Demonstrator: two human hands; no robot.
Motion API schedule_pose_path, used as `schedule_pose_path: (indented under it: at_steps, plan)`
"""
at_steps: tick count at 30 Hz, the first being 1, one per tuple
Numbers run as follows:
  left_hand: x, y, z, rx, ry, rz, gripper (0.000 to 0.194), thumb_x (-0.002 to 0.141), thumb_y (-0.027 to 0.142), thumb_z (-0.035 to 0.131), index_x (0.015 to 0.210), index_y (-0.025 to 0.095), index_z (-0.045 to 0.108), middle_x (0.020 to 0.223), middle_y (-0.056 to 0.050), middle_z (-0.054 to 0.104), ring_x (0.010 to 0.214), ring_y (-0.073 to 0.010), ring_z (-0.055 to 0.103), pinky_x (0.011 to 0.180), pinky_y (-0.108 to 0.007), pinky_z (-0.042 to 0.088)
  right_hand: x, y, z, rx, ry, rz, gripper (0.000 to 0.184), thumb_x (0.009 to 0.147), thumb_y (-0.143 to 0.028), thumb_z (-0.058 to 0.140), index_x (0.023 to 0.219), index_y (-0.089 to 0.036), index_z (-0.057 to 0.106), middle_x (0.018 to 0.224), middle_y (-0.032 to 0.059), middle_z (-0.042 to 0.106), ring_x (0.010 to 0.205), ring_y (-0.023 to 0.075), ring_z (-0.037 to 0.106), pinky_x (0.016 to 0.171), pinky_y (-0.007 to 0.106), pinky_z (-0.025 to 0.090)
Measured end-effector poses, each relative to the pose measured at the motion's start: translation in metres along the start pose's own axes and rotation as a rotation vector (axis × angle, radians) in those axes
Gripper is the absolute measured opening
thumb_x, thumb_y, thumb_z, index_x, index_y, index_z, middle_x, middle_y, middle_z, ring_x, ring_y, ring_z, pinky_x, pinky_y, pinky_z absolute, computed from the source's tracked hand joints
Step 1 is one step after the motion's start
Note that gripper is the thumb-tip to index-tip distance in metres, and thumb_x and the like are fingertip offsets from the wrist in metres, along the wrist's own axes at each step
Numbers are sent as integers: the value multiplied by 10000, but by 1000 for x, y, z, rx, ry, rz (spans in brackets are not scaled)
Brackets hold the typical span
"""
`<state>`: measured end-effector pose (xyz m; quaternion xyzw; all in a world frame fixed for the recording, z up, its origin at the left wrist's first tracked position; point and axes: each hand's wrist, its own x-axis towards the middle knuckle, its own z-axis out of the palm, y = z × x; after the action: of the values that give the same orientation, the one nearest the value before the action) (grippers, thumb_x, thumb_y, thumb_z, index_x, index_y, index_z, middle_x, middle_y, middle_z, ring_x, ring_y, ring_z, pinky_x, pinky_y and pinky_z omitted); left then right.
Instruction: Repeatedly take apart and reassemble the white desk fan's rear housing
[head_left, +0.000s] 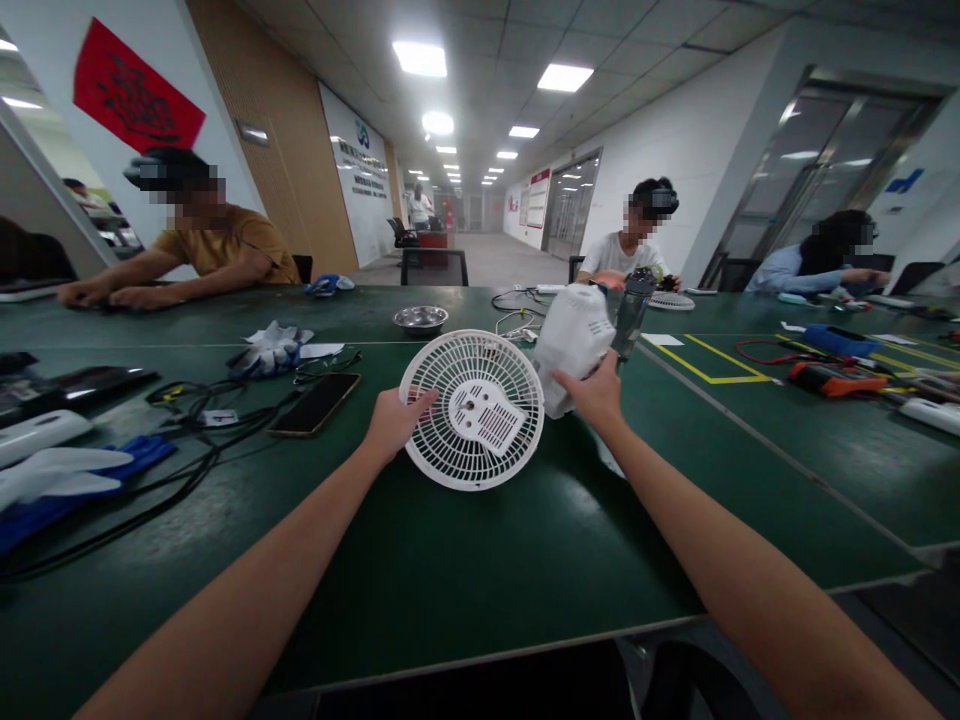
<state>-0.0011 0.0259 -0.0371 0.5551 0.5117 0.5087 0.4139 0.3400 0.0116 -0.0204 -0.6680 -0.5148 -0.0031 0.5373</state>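
My left hand [396,425] grips the rim of a round white fan grille [489,395], thumb on the face turned toward me. Slotted vents and small holes mark the plate at the grille's centre. In my right hand [596,392] is a white plastic fan housing [571,345] with vent slots on its side, slightly blurred and tilted. Grille and housing are close together above the green table [480,570]; whether they touch I cannot tell. Beyond the grille sits a shiny metal bowl [421,319], and a white cord [523,322] lies behind the two parts.
A phone [316,404], black cables [217,440] and work gloves [274,348] lie to the left. Behind the housing stands a dark bottle [634,310]. An orange-and-black meter [836,380] and yellow tape [739,378] are at right. Several people sit across the table.
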Motion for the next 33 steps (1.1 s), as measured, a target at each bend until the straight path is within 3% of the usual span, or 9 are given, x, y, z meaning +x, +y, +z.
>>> schedule_pose_path:
  at_steps: [2, 4, 11, 19, 25, 29, 33]
  plan:
    - [-1, 1, 0, 7, -4, 6, 203, 789, 298, 776, 877, 120, 730, 826, -96, 772, 705, -219, 734, 695, -349, 606, -6, -1, 6, -44, -99, -2, 777, 629, -569, 787, 1227, -230, 425, 1145, 122, 694, 993, 331, 683, 854, 449, 530]
    - [-2, 2, -1, 19, -10, 8, 199, 797, 301, 769, 883, 125, 732, 826, -92, 773, 705, -223, 735, 691, -353, 607, -8, 0, 9, -56, -118, -10, 751, 646, -572, 774, 1224, -234, 435, 1159, 116, 693, 1011, 329, 682, 867, 449, 529]
    - [-2, 1, -1, 17, -16, 7, 192, 794, 301, 768, 873, 129, 736, 820, -87, 774, 706, -223, 737, 706, -362, 608, 5, 9, -4, -78, 35, 47, 801, 630, -561, 774, 1270, -210, 445, 1184, 144, 681, 1032, 341, 668, 896, 466, 514]
    - [1, -1, -2, 32, -18, 8, 213, 790, 319, 771, 892, 133, 741, 820, -86, 774, 710, -225, 737, 697, -357, 605, 19, 19, -13, -64, 68, 206, 785, 599, -404, 755, 1274, -186, 417, 1231, 171, 633, 1093, 358, 629, 952, 474, 483]
    - [0, 2, -1, 19, -7, 7, 194, 790, 300, 767, 872, 126, 734, 816, -82, 774, 688, -219, 732, 700, -357, 606, 18, 22, -11, 25, 140, 52, 857, 683, -438, 697, 1401, -182, 307, 1319, 176, 577, 1153, 328, 599, 979, 474, 464]
    - [-1, 4, -1, 28, -13, -4, 193, 785, 299, 771, 865, 129, 730, 807, -80, 771, 679, -219, 730, 688, -359, 607, 19, 22, -16, 48, 172, 0, 826, 696, -530, 708, 1364, -167, 386, 1254, 177, 621, 1101, 321, 616, 950, 465, 476]
    - [-1, 1, -2, 18, -20, 26, 200, 792, 308, 762, 868, 127, 729, 813, -83, 771, 689, -221, 732, 685, -358, 609, 21, 25, -18, 91, 207, -27, 822, 671, -513, 738, 1338, -164, 407, 1229, 168, 629, 1068, 299, 631, 942, 441, 484]
